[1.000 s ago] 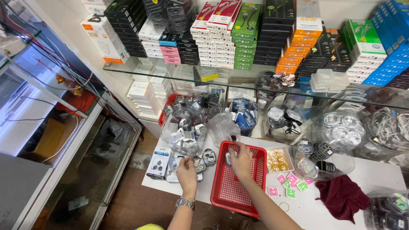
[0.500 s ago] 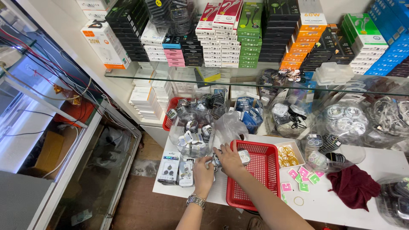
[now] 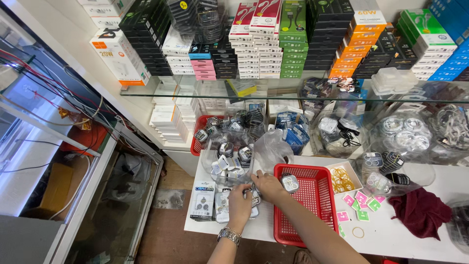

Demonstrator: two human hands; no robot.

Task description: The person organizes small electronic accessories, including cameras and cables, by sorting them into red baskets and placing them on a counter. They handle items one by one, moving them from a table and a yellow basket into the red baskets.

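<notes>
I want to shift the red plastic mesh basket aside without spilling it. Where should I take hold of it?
Grip the red plastic mesh basket by its raised rim along the right long side, coming from above. That edge looks clear, while the right hand and forearm cross the left side. The open-top rim probably gives fingers a firm lip.

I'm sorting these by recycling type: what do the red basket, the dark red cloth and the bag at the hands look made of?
Red basket: likely moulded plastic, with a glossy grid mesh. Dark red cloth: soft matte fabric, crumpled in folds. Bag: thin clear plastic film, shiny and wrinkled. Both the left hand and the right hand are below its opening.
</notes>
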